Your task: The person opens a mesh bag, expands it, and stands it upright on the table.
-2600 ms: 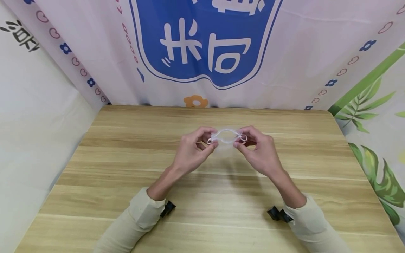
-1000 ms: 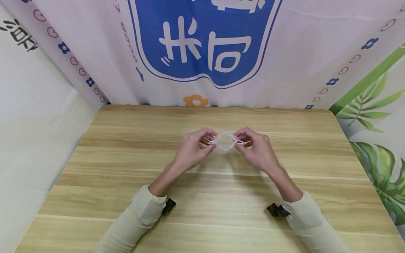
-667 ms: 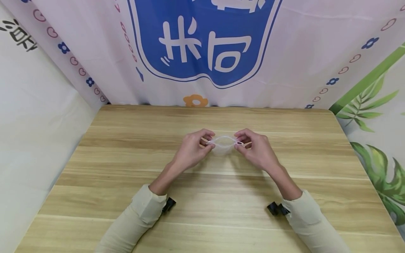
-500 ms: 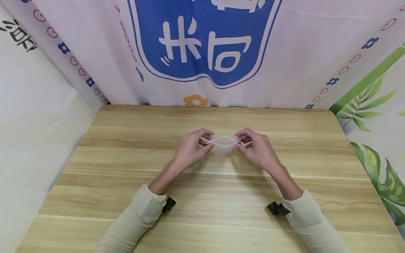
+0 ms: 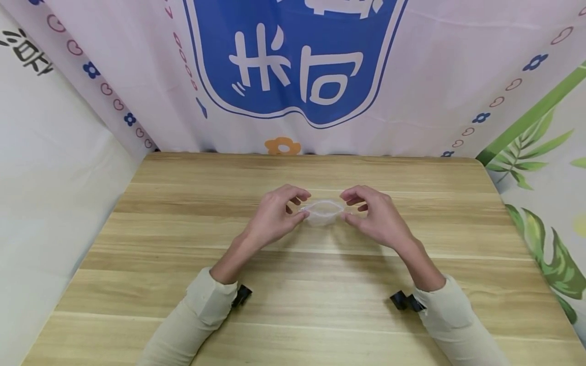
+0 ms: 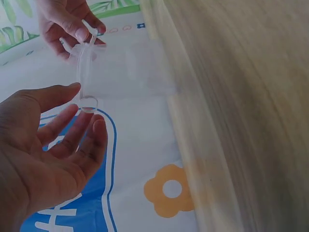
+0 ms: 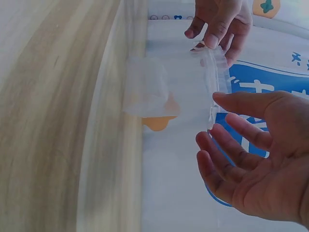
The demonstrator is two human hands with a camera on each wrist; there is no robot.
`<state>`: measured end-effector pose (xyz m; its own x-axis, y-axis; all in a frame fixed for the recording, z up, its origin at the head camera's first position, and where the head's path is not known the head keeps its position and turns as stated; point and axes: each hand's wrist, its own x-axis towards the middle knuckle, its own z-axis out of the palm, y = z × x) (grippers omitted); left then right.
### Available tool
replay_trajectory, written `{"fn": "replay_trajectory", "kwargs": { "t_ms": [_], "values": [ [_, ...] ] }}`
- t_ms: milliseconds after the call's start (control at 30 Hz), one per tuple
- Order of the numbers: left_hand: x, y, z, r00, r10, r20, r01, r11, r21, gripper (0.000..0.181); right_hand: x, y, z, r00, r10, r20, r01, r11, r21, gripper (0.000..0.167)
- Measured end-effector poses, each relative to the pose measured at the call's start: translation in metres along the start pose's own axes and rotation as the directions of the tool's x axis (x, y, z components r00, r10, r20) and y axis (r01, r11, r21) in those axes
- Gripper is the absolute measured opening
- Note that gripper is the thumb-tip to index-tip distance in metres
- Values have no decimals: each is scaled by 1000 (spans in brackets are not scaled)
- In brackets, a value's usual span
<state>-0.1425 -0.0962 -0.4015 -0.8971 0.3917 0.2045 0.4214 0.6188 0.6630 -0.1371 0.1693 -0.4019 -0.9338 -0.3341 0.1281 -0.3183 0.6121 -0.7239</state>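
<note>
A small see-through drawstring bag (image 5: 324, 212) stands upright on the wooden table, its mouth spread into an eye shape. White cord loops stick out at the two corners of the mouth. At its left corner is my left hand (image 5: 274, 216), thumb and fingers parted around the edge. My right hand (image 5: 376, 217) is spread the same way at the right corner. In the left wrist view the bag (image 6: 125, 70) shows a cord loop between my left thumb and fingers. The right wrist view has my right thumb tip against or very close to the bag (image 7: 169, 87).
The wooden table (image 5: 320, 305) runs back to a white curtain (image 5: 439, 91) with a blue printed sign. A leaf-patterned cloth (image 5: 545, 203) hangs on the right, a white one (image 5: 55, 152) on the left. Black wrist devices (image 5: 241, 295) sit at both cuffs.
Both hands have loosened their pinch on the bag's corners, and the fingers have parted from the thumbs. Earlier the bag's mouth was shifted and reshaped between the hands; now it sits slightly lower.
</note>
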Motion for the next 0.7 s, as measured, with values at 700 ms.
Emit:
{"fn": "replay_trajectory", "kwargs": {
  "t_ms": [700],
  "values": [
    [1,-3,5,979,202,12,-202,979,5,11,-2,-9,9,988,-153,22,154,984,-86,14]
  ]
}}
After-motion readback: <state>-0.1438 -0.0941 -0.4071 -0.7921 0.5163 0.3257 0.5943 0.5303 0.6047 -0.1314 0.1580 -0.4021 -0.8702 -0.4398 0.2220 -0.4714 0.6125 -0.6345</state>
